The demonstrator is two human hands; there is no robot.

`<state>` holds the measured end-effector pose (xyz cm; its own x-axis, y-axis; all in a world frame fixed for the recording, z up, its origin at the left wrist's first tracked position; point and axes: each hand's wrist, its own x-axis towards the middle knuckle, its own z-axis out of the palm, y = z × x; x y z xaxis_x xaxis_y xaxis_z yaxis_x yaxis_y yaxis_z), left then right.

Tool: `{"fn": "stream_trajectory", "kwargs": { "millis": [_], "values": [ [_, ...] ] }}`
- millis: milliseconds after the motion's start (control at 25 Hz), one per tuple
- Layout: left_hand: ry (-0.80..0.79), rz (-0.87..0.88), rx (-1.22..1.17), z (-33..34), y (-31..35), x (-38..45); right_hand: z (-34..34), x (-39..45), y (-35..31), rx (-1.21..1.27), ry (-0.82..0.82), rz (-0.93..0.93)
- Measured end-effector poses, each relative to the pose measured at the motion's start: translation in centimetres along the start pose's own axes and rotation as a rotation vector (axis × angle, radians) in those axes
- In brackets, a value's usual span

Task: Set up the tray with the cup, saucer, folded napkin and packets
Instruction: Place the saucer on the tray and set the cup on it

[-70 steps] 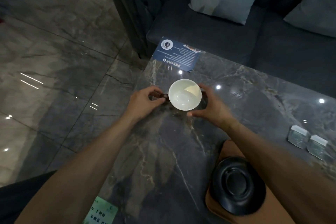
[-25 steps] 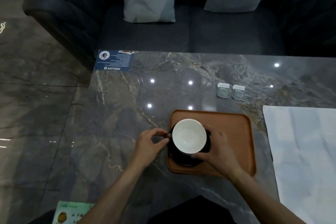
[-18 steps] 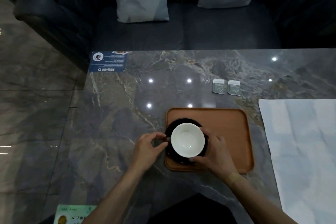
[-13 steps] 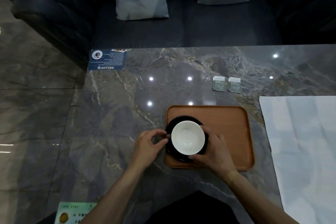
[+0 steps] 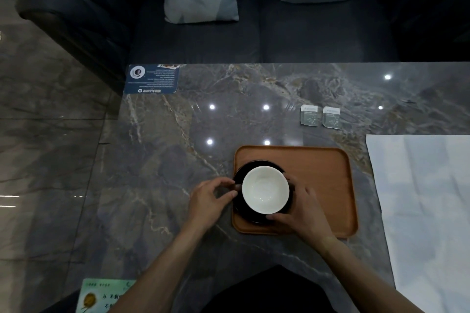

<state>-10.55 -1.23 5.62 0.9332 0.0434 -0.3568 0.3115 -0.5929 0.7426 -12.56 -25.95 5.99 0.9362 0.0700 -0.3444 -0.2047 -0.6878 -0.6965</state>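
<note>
Cup: the white-lined cup (image 5: pixel 265 189) now sits over the dark saucer (image 5: pixel 241 207), at the 9 o'clock end of the tray (image 5: pixel 320 185); moments ago it was out on the bare surface (image 5: pixel 165 173), far from the tray.
Left hand: the left hand (image 5: pixel 209 202) pinches the cup's small handle at the cup's 9 o'clock, thumb and forefinger closed on it.
Right hand: the right hand (image 5: pixel 304 207) curls round the cup's wall from 3 to 5 o'clock, gripping it.
Contact: whether the cup has fully settled on the saucer I cannot tell.
Packets: two packets (image 5: pixel 320 116) lie side by side at the tray's 12 o'clock, apart from it.
Napkin: the napkin (image 5: pixel 422 198) lies spread and unfolded at 3 o'clock.
Meaning: cup and saucer look nearly done; folding and packets remain.
</note>
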Motion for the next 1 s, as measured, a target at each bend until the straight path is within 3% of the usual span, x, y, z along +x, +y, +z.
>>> {"fn": "stream_trajectory", "kwargs": {
  "millis": [560,840,1000],
  "values": [
    [0.021,0.010,-0.055,0.6,-0.6,-0.3,-0.4,0.6,0.1,-0.066,-0.057,0.020],
    [0.012,-0.096,-0.211,1.6,-0.4,-2.0,-1.4,0.5,0.8,-0.061,-0.067,0.003],
    [0.127,-0.182,-0.218,3.1,-1.0,-4.7,-3.2,-0.5,3.5,-0.230,-0.061,-0.099]
  ]
}}
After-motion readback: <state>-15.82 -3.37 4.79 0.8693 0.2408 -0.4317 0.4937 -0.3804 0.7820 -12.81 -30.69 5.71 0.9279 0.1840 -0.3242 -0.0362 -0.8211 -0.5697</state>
